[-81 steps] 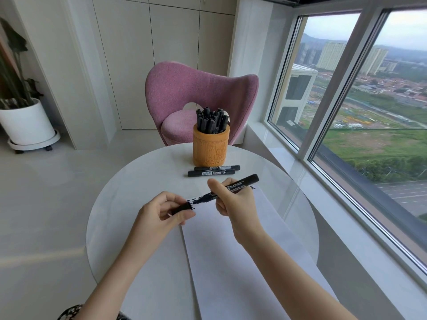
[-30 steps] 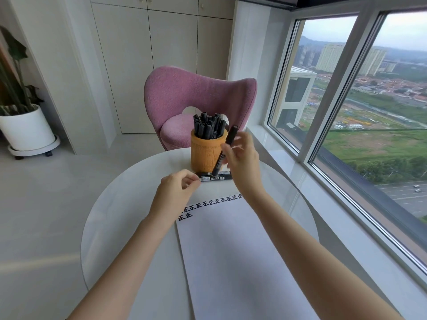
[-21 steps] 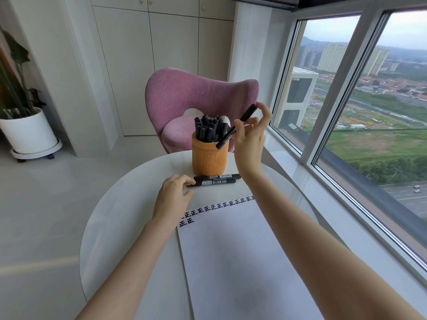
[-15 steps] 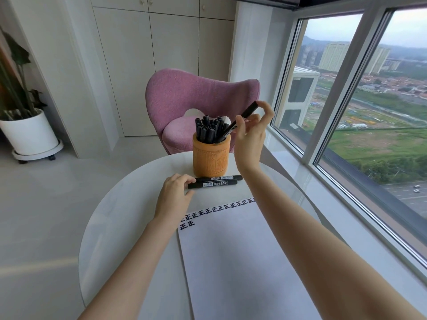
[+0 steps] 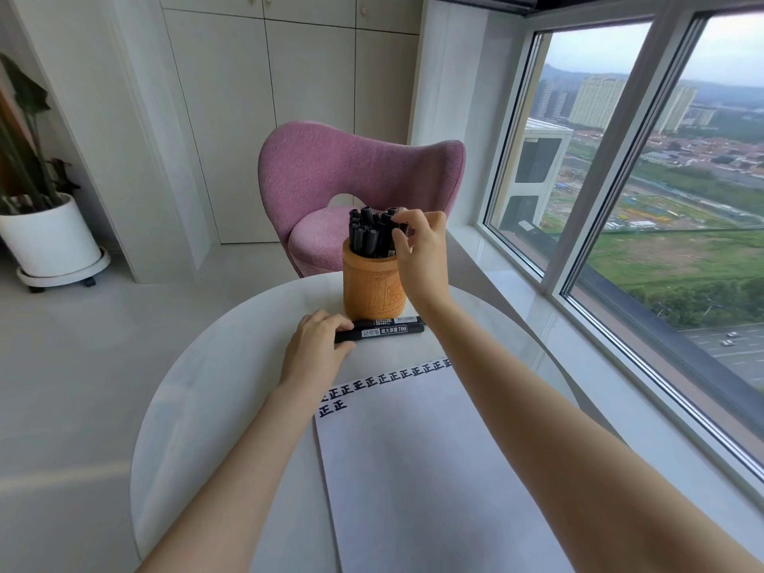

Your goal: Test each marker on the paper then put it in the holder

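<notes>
- Head camera looks down on a round white table (image 5: 215,386) beside a big window (image 5: 661,200), with a pink chair (image 5: 330,167) on the far side.
- A tan carved holder (image 5: 368,291) stands at the far middle of the table, packed with upright black markers (image 5: 366,233).
- The right hand (image 5: 421,250) is at the holder's right rim, its fingers curled round the top of one upright marker (image 5: 406,230) that already sits down in the holder.
- Two more markers lie side by side on the table just near the holder, both pointing left to right.
- The left hand (image 5: 314,345) grasps the left end of the near marker (image 5: 376,332), fingers over it and thumb under it; its white label faces up.
- The far marker (image 5: 388,321) lies untouched, against the near one.
- A white paper (image 5: 413,448) lies nearer still, with a row of black test marks along its far edge and two more below at the left.
- A white plant pot (image 5: 49,237) stands on the floor at the far left.
</notes>
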